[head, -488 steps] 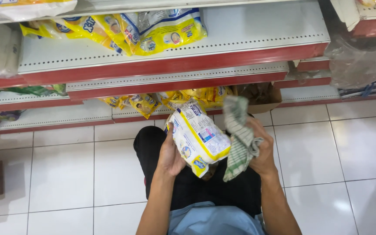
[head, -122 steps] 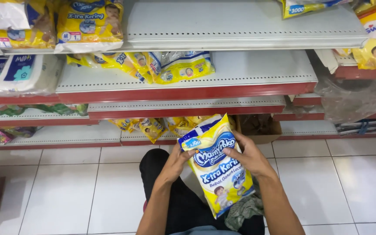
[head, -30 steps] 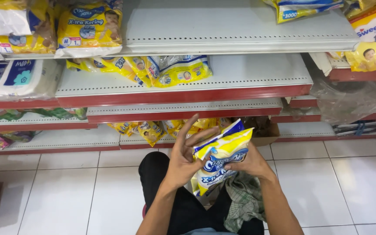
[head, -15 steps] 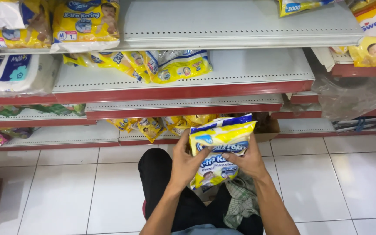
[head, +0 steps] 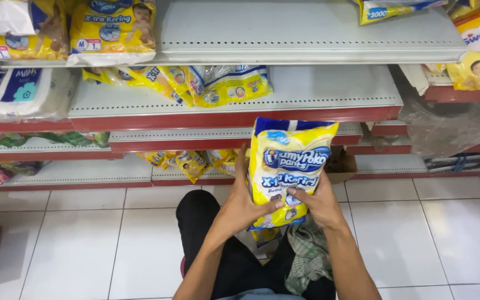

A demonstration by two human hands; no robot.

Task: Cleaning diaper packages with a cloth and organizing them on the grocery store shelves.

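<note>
Both hands hold 1 soft yellow-and-blue plastic pack of baby diapers (head: pixel 291 166) upright at the centre of the view, above the person's lap and in front of the shelving. The left hand (head: pixel 244 204) grips the pack's left edge and lower front: its fingers run up behind the left side and its thumb lies across the front near the bottom. The right hand (head: pixel 322 204) clamps the lower right corner, thumb pressed on the front face, fingers wrapped behind. The 2 thumbs point toward each other and sit close together on the pack.

A green-and-white checked cloth (head: pixel 306 258) hangs just below the right hand, against the person's black trousers (head: pixel 206 222).

The white metal shelf with a red front edge (head: pixel 318 97) stands far behind the pack and carries more yellow plastic packs (head: pixel 195 83) to the left. A second upright yellow diaper pack (head: pixel 112 28) stands on the top shelf, far left. A brown cardboard box (head: pixel 343 164) shows just right of the held pack, on the lowest shelf. White floor tiles (head: pixel 73 239) lie near, on both sides of the legs.
</note>
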